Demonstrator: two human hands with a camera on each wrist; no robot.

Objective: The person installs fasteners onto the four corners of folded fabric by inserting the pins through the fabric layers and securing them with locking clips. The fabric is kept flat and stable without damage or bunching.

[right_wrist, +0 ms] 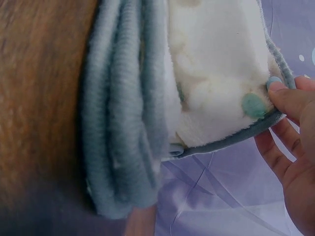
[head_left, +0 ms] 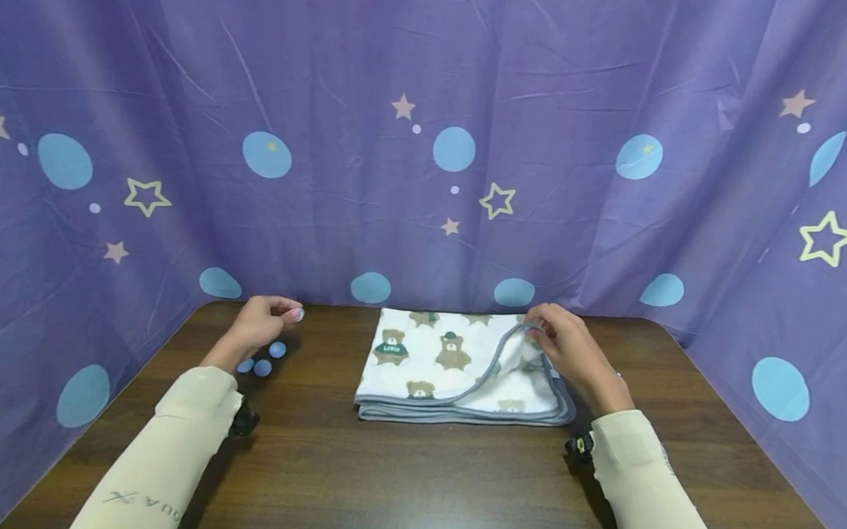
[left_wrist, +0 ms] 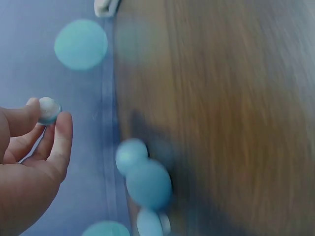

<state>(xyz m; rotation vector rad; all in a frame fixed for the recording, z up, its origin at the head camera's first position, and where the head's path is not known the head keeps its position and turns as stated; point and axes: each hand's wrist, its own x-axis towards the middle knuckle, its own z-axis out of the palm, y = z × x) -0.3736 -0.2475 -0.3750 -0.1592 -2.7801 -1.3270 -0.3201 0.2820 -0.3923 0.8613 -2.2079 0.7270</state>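
Observation:
My left hand (head_left: 253, 327) is raised at the table's back left and pinches a small round white-and-blue piece (left_wrist: 50, 112) between thumb and fingertips. Below it, several small blue balls (head_left: 263, 368) lie close together on the table. A white blanket (head_left: 418, 376) with teddy bears and a grey-blue border lies folded in layers at the back middle. At its right side my right hand (head_left: 570, 344) pinches the top layer's corner and lifts it, so that the layer beneath shows. In the right wrist view, a light blue spot shows at the thumb tip, beside the raised border (right_wrist: 246, 132).
The brown wooden table (head_left: 397, 487) reaches back to a purple curtain (head_left: 344, 132) with stars and blue dots, which also hangs along both sides. Dark wrist cameras (head_left: 244, 421) sit under both sleeves, close over the tabletop.

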